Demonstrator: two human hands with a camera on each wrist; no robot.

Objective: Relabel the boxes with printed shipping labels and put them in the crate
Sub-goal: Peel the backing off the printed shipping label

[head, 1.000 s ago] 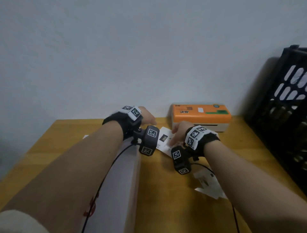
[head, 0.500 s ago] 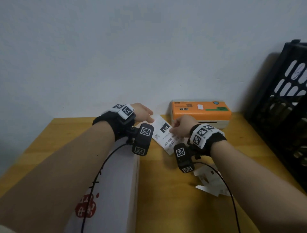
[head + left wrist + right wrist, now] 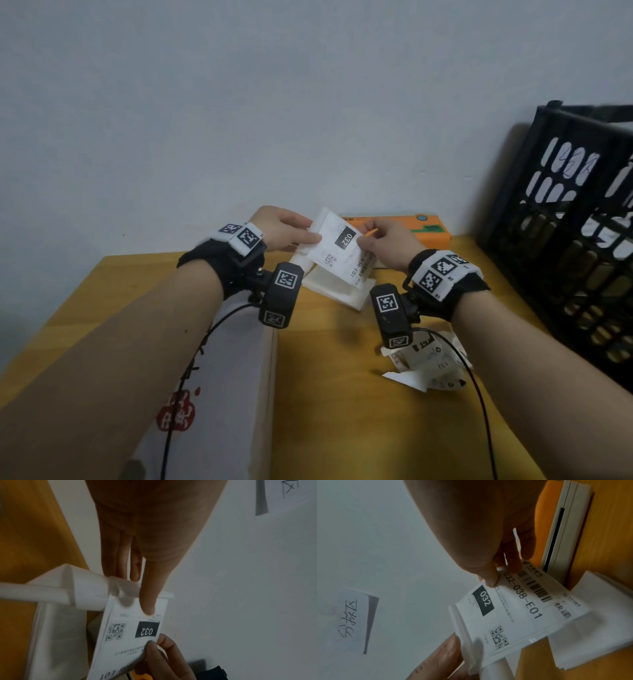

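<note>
Now raised off the table: thin rectangular paper label [image 3: 337, 251], pinched between left hand [image 3: 281, 228] and right hand [image 3: 390, 241].

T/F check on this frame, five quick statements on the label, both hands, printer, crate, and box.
1. Both hands pinch the shipping label. True: left hand at one end, right hand at the other.
2. The label reads 045. False: its black block reads 032.
3. The label is stuck on the box. False: it is held in the air above the table.
4. The orange printer sits by the wall behind the hands. True.
5. The black crate is left of the printer. False: it stands to the right.
</note>
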